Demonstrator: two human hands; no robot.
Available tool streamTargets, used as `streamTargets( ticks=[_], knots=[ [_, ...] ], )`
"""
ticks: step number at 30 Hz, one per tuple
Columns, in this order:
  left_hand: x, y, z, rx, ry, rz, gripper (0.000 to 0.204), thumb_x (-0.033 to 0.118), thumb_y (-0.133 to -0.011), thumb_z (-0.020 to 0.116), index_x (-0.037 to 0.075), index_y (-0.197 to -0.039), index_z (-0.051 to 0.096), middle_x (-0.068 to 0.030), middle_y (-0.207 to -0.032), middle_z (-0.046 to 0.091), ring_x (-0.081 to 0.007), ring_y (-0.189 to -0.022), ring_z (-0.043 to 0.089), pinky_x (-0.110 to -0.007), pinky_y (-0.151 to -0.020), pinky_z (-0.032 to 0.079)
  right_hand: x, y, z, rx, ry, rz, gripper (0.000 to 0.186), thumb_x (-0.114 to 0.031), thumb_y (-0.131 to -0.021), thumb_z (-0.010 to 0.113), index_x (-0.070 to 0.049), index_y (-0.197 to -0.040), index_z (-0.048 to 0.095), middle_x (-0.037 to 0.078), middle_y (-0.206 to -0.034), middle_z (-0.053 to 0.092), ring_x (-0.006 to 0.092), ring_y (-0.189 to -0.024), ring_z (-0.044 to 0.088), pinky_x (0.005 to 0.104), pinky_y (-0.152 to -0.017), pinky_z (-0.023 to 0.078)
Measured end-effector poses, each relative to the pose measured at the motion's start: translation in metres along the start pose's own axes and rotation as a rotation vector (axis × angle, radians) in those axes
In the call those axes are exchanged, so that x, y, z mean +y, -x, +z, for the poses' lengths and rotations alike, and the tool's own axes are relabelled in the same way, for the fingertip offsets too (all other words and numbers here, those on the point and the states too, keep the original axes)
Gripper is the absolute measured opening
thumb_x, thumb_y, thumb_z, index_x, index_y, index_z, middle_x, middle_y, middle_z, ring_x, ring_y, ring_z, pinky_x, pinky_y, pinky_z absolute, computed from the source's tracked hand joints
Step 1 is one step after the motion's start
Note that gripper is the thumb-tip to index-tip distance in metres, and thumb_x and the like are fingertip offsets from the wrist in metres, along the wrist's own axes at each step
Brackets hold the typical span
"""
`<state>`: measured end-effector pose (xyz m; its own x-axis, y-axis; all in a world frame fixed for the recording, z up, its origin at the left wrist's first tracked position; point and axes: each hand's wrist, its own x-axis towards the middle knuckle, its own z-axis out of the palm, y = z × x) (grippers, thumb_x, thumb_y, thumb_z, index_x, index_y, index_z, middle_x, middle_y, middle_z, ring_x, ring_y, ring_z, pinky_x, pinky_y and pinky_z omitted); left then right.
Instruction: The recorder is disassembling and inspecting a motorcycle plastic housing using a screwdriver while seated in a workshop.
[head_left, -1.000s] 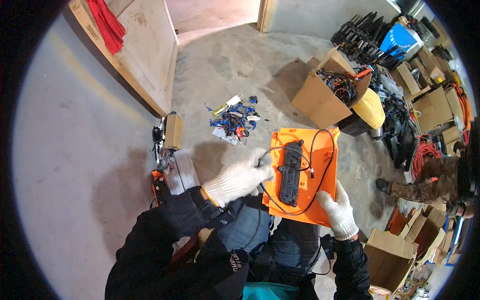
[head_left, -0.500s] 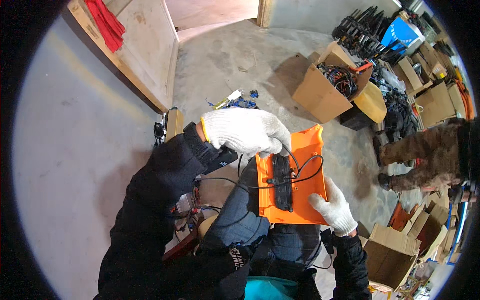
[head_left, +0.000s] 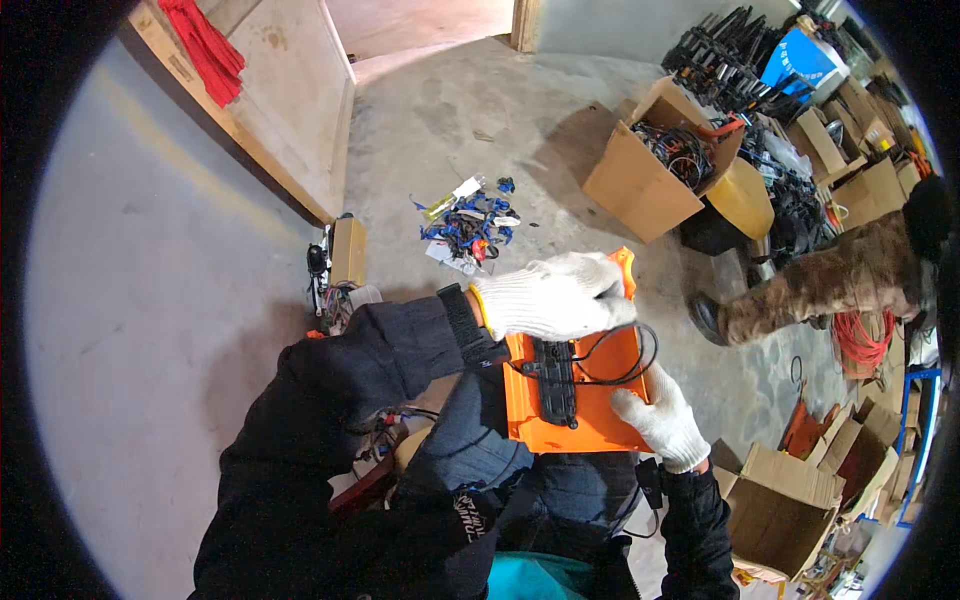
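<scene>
Pictured above denim-clad legs (head_left: 585, 490): holding an orange panel (head_left: 605, 425), with the white-gloved left hand (head_left: 565, 295) bent over its far end, fingers bunched; cannot tell if pinching anything. Clamping its right edge between thumb and partly hidden fingers of the right hand (head_left: 668, 418). Carrying a black module (head_left: 555, 392) just below the left fingers, under a looped thin cable (head_left: 656, 348).

Workshop — boxed cables (head_left: 688, 158), concrete floor (head_left: 440, 130)

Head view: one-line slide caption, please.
Gloved left hand over an orange panel, gloved right hand on its edge, black module and looped cable between.
</scene>
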<state>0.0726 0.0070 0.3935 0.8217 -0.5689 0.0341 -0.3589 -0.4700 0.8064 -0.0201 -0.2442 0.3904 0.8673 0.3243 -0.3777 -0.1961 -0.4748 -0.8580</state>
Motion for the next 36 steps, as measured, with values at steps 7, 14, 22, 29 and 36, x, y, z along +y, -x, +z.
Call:
streamTargets(
  ticks=[7,14,22,29,36],
  knots=[
    [-0.011,0.007,0.032,-0.015,-0.113,0.039,0.038,0.018,-0.091,0.063,0.003,-0.126,0.060,-0.0195,-0.118,0.065,-0.0367,-0.113,0.064,-0.044,-0.096,0.051,-0.011,-0.001,-0.002,-0.061,0.015,0.072,0.056,-0.021,-0.091,0.067,-0.002,-0.141,0.053,0.009,-0.128,0.065,0.0174,-0.119,0.058,0.0328,-0.106,0.043],
    [-0.009,0.003,0.015,0.056,0.172,0.092,0.040,-0.002,-0.088,0.053,0.006,-0.127,0.060,-0.0192,-0.130,0.053,-0.0406,-0.119,0.058,-0.045,-0.100,0.050,-0.007,0.003,-0.004,-0.086,-0.231,0.122,0.059,-0.020,-0.091,0.068,0.000,-0.143,0.051,0.009,-0.132,0.062,0.0171,-0.120,0.055,0.0338,-0.108,0.041],
    [-0.008,0.005,0.019,-0.080,-0.116,-0.117,0.022,0.012,-0.092,0.057,0.005,-0.112,0.063,-0.0239,-0.124,0.053,-0.0406,-0.095,0.064,-0.047,-0.086,0.054,-0.007,0.004,-0.004,-0.101,-0.197,0.124,0.060,-0.022,-0.091,0.067,0.001,-0.144,0.050,0.010,-0.133,0.062,0.0179,-0.121,0.055,0.0339,-0.108,0.040],
    [0.016,0.010,0.026,0.323,-0.827,0.416,0.019,0.026,-0.084,0.064,0.010,-0.090,0.071,-0.0112,-0.119,0.061,-0.0259,-0.103,0.060,-0.038,-0.075,0.055,-0.005,0.001,-0.003,-0.048,-0.221,0.164,0.065,-0.028,-0.089,0.071,0.001,-0.143,0.050,0.010,-0.131,0.063,0.0184,-0.119,0.056,0.0337,-0.106,0.042],
    [0.065,0.022,0.064,0.071,-0.495,0.491,0.020,0.023,-0.084,0.064,0.006,-0.094,0.068,-0.0081,-0.099,0.060,-0.0230,-0.091,0.064,-0.036,-0.067,0.058,0.041,0.001,-0.021,0.010,0.550,0.095,0.060,-0.026,-0.089,0.071,0.001,-0.139,0.054,0.010,-0.126,0.066,0.0179,-0.112,0.062,0.0338,-0.099,0.049]
  ],
)
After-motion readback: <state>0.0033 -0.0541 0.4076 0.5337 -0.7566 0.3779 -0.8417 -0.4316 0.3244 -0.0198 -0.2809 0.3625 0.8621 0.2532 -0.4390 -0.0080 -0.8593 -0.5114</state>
